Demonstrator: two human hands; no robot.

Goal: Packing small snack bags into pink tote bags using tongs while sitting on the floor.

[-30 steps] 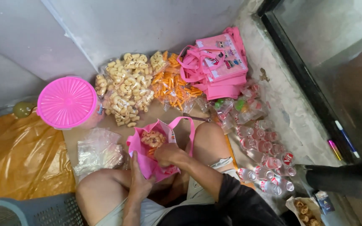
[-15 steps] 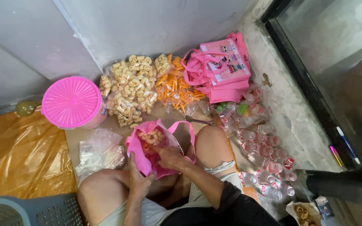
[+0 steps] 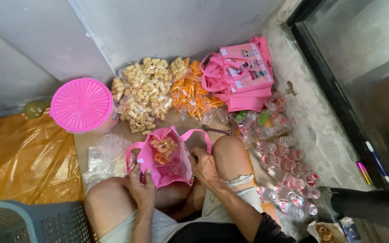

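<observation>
The small pink tote bag (image 3: pixel 165 158) sat open in your lap between your knees, with a packet of puffed snacks (image 3: pixel 163 149) showing inside. A second ago your right hand (image 3: pixel 203 165) was over the bag's mouth; now it had moved to the bag's right edge, fingers curled and pinching the rim below the handle. Your left hand (image 3: pixel 142 186) stayed on the bag's left side, thumb pressed on the fabric, gripping it. The bag's bottom was hidden between your legs. Beyond it lay bags of pale snacks (image 3: pixel 142 92), orange snacks (image 3: pixel 193 92), a pink lidded tub (image 3: pixel 83 104), stacked pink totes (image 3: pixel 244 74) and small bottles (image 3: pixel 289 175), some cut off at right.
</observation>
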